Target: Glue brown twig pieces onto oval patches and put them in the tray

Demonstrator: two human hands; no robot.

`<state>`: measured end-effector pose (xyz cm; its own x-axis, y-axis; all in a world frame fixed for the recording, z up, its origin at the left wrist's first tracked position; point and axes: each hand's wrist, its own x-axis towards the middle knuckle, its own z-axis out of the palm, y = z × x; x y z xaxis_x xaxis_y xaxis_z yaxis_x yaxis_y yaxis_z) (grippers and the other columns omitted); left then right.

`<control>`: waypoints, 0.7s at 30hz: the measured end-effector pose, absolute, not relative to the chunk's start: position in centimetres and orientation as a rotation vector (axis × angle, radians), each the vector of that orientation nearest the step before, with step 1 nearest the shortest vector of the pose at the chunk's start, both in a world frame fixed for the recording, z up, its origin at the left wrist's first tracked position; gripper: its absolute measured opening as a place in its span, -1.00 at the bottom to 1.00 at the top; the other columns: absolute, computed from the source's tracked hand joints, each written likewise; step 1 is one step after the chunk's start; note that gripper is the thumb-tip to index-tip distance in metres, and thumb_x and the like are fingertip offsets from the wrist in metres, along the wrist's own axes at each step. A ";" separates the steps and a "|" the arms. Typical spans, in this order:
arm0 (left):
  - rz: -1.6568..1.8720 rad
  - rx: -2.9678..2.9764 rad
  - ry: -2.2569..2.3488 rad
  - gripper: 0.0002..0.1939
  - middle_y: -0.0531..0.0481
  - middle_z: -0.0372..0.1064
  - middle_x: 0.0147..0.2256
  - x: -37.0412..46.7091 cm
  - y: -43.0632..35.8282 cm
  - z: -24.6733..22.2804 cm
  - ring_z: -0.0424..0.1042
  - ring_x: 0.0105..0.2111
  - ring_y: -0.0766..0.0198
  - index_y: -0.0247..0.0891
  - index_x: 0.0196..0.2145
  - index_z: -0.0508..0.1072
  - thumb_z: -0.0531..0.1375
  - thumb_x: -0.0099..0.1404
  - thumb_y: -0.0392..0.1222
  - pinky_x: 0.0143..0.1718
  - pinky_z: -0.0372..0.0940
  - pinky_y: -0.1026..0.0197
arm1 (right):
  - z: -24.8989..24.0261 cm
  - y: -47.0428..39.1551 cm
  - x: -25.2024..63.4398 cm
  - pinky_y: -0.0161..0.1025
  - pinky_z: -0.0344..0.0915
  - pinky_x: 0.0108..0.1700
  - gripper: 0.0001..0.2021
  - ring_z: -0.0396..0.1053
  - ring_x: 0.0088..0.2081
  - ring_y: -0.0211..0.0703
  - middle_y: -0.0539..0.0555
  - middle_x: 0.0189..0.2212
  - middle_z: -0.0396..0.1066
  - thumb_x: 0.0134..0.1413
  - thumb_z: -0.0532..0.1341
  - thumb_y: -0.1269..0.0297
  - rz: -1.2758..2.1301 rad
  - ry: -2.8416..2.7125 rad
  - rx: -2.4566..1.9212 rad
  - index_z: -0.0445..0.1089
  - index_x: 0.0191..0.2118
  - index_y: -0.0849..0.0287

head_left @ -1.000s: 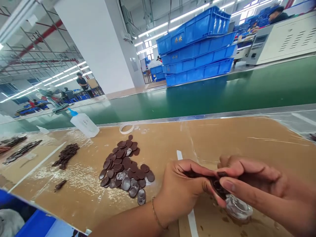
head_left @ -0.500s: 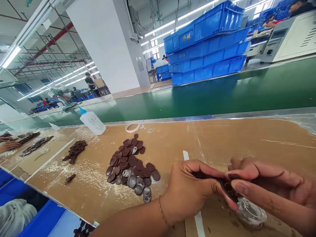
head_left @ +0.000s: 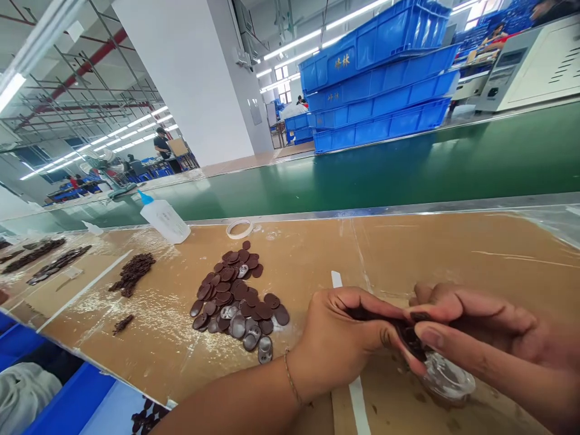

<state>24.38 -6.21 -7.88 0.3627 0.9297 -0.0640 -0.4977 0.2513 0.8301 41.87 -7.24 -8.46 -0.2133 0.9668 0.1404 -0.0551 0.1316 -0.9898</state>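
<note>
My left hand is closed around a dark brown piece, mostly hidden by the fingers. Against it, my right hand pinches a small dark brown piece between thumb and forefinger; its exact kind is too covered to make out. Just below the fingertips, a clear round dish rests on the tabletop, partly hidden by my right thumb. Left of my hands lies a loose pile of flat brown oval discs, several with shiny grey faces turned up.
Farther left are a heap of small dark brown pieces and a little cluster. A blue-tipped white bottle and a tape ring lie near the back edge. Beyond runs a green belt, with stacked blue crates behind it.
The view has shifted slightly, so the table's contents sit a little farther left. Both hands keep nearly the same grip. Another person's hand at the far left has mostly left the picture.
</note>
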 end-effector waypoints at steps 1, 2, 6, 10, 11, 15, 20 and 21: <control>1.065 0.814 0.616 -0.70 0.00 0.49 -0.63 24.4 -6.2 -7.8 0.49 -0.63 0.33 -0.32 -0.55 0.52 0.55 -0.18 -0.23 -0.48 0.42 0.37 | -8.0 -7.3 41.8 -0.27 0.35 -0.58 -0.72 0.39 -0.53 -0.10 0.11 -0.53 0.43 0.00 0.46 0.01 1.325 -1.435 -0.966 0.48 -0.46 0.06; 1.063 0.808 0.598 -0.74 0.00 0.50 -0.63 24.4 -6.2 -7.8 0.50 -0.63 0.34 -0.32 -0.54 0.53 0.53 -0.14 -0.27 -0.48 0.42 0.38 | -7.6 -7.4 41.7 -0.31 0.29 -0.59 -0.67 0.37 -0.54 -0.15 0.09 -0.53 0.42 0.04 0.43 -0.03 1.374 -1.462 -0.963 0.44 -0.47 0.09; 1.072 0.826 0.603 -0.84 0.02 0.51 -0.63 24.3 -6.4 -7.7 0.50 -0.64 0.36 -0.29 -0.53 0.58 0.43 -0.03 -0.48 -0.52 0.38 0.45 | -6.3 -7.5 41.3 -0.38 0.19 -0.58 -0.62 0.38 -0.53 -0.22 0.04 -0.51 0.46 0.04 0.45 -0.02 1.574 -1.389 -0.891 0.35 -0.41 0.14; 1.077 0.861 0.681 -0.75 0.08 0.51 -0.63 24.1 -6.5 -7.4 0.49 -0.65 0.39 -0.26 -0.57 0.59 0.42 -0.12 -0.59 -0.54 0.35 0.50 | -5.9 -7.6 41.0 -0.39 0.28 -0.44 -0.72 0.48 -0.42 -0.27 -0.01 -0.48 0.50 0.11 0.44 0.18 1.707 -1.275 -0.674 0.34 -0.38 0.17; 1.080 0.871 0.696 -0.73 0.08 0.51 -0.63 24.0 -6.5 -7.4 0.49 -0.64 0.39 -0.26 -0.58 0.59 0.43 -0.14 -0.60 -0.54 0.36 0.50 | -5.8 -7.6 41.0 -0.39 0.30 -0.41 -0.74 0.49 -0.40 -0.29 -0.03 -0.47 0.50 0.13 0.44 0.22 1.717 -1.257 -0.639 0.35 -0.37 0.17; 1.066 0.887 0.723 -0.75 0.07 0.50 -0.64 24.0 -6.6 -7.1 0.49 -0.64 0.35 -0.24 -0.57 0.60 0.44 -0.12 -0.56 -0.51 0.41 0.44 | -5.8 -7.7 41.0 -0.39 0.28 -0.40 -0.70 0.48 -0.41 -0.30 -0.04 -0.49 0.49 0.08 0.47 0.18 1.711 -1.264 -0.659 0.36 -0.37 0.19; 1.083 0.895 0.763 -0.76 0.06 0.51 -0.62 24.0 -6.6 -7.1 0.48 -0.64 0.32 -0.25 -0.57 0.60 0.46 -0.14 -0.54 -0.53 0.43 0.39 | -5.9 -7.6 41.0 -0.34 0.26 -0.41 -0.67 0.47 -0.42 -0.26 -0.01 -0.48 0.51 0.06 0.48 0.13 1.715 -1.279 -0.680 0.34 -0.37 0.18; 1.088 0.898 0.772 -0.77 0.06 0.51 -0.62 24.1 -6.7 -7.1 0.48 -0.64 0.33 -0.25 -0.58 0.60 0.46 -0.13 -0.53 -0.53 0.42 0.39 | -5.8 -7.6 41.0 -0.33 0.27 -0.40 -0.67 0.48 -0.41 -0.25 -0.02 -0.47 0.50 0.05 0.48 0.14 1.718 -1.273 -0.678 0.35 -0.37 0.18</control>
